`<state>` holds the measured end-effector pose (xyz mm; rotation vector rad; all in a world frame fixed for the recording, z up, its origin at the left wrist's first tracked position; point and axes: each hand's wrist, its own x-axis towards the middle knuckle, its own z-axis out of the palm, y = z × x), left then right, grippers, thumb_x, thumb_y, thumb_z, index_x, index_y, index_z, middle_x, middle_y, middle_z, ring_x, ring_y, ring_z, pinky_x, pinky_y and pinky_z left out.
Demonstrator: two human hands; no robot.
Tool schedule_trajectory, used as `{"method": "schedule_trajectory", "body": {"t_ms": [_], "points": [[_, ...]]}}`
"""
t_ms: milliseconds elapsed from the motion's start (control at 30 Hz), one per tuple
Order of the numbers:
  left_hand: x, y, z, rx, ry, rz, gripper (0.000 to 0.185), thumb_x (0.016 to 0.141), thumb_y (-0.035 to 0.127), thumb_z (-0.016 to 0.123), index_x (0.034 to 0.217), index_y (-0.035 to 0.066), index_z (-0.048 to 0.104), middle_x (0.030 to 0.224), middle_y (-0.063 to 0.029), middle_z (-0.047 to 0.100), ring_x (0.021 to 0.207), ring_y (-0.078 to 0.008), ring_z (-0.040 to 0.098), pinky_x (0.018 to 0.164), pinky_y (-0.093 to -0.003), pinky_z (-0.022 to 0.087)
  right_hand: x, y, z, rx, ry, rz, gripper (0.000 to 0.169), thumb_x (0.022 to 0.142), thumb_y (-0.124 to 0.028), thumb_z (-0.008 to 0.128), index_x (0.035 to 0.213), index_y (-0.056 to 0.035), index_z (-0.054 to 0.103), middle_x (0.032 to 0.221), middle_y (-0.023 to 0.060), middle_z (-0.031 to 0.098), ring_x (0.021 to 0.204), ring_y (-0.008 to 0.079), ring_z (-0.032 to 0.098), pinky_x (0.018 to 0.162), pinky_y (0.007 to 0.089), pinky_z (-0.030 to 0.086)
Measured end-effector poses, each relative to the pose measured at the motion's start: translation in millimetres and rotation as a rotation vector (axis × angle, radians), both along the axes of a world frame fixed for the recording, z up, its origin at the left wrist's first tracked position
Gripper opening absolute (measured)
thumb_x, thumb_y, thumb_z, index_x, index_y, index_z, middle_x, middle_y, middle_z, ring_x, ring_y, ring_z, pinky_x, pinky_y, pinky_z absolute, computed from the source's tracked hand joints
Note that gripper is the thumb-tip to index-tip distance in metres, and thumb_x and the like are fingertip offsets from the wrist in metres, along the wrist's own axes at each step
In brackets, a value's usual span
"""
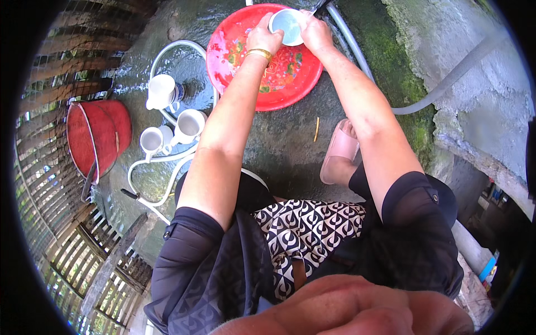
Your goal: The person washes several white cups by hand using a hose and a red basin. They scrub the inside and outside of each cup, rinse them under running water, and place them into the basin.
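Note:
Both hands hold a white cup over the upper part of a red plastic basin with a floral pattern. My left hand grips the cup's left side, its thumb at the rim. On the other side, my right hand has hold of the cup, its fingers partly hidden. Left of the basin, on the wet floor, are a white pitcher with blue marking on its side and white mugs beside the hose.
A pale hose loops around the pitcher and mugs. A red bucket lies by the slatted wooden wall at left. Another hose runs along the mossy concrete ledge at right. My foot in a pink slipper stands below the basin.

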<state>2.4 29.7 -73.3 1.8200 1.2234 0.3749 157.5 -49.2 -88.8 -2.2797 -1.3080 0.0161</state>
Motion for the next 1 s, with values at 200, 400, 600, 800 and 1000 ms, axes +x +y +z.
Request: {"method": "schedule_trajectory", "body": {"t_ms": [200, 400, 600, 800, 1000], "points": [[-9.9, -30.3, -15.4, 0.274, -0.231, 0.093, 0.072, 0.075, 0.036, 0.070, 0.141, 0.018, 0.047, 0.148, -0.0274, 0.036, 0.131, -0.0400, 0.045, 0.108, -0.0428, 0.039, -36.7, -27.4, 28.8, -0.101, 0.967, -0.224, 0.019, 0.091, -0.007, 0.049, 0.105, -0.0046, 0.061, 0.071, 0.0119, 0.064, 0.050, 0.0183, 0.058, 0.040, 0.0359, 0.047], [-7.5, -43.5, 16.1, 0.199, 0.057, -0.024, 0.061, 0.078, 0.026, 0.059, 0.138, 0.024, 0.049, 0.150, -0.0319, 0.025, 0.127, -0.0526, 0.043, 0.106, -0.0514, 0.040, -55.6, -47.3, 9.2, -0.136, 1.446, -0.350, 0.019, 0.093, -0.011, 0.048, 0.096, 0.0015, 0.061, 0.066, 0.0095, 0.058, 0.045, 0.0159, 0.049, 0.037, 0.0329, 0.040], [2.1, -32.9, 16.7, 0.186, 0.116, -0.020, 0.056, 0.079, 0.024, 0.058, 0.134, 0.024, 0.052, 0.151, -0.0287, 0.025, 0.125, -0.0528, 0.043, 0.105, -0.0522, 0.041, -7.4, -26.3, 13.5, -0.411, 0.084, 0.164, 0.029, 0.095, -0.029, 0.055, 0.102, -0.0020, 0.063, 0.090, 0.0258, 0.068, 0.087, 0.0426, 0.067, 0.078, 0.0525, 0.052], [-0.2, -19.8, -12.2, 0.243, -0.031, 0.064, 0.055, 0.077, 0.021, 0.055, 0.132, 0.021, 0.054, 0.143, -0.0315, 0.036, 0.130, -0.0462, 0.042, 0.107, -0.0479, 0.040, -12.9, -17.8, -11.5, -0.079, 0.299, -0.005, 0.019, 0.093, -0.020, 0.051, 0.095, -0.0074, 0.065, 0.084, 0.0182, 0.069, 0.075, 0.0360, 0.068, 0.070, 0.0477, 0.054], [-9.5, -22.8, -8.0, 0.297, 0.003, 0.064, 0.052, 0.079, 0.020, 0.057, 0.131, 0.024, 0.057, 0.148, -0.0257, 0.032, 0.122, -0.0498, 0.049, 0.103, -0.0493, 0.043, -92.0, -30.9, 30.9, 0.048, 1.420, -0.449, 0.027, 0.094, -0.003, 0.042, 0.121, -0.0012, 0.046, 0.071, 0.0110, 0.060, 0.045, 0.0183, 0.057, 0.037, 0.0302, 0.049]]}}
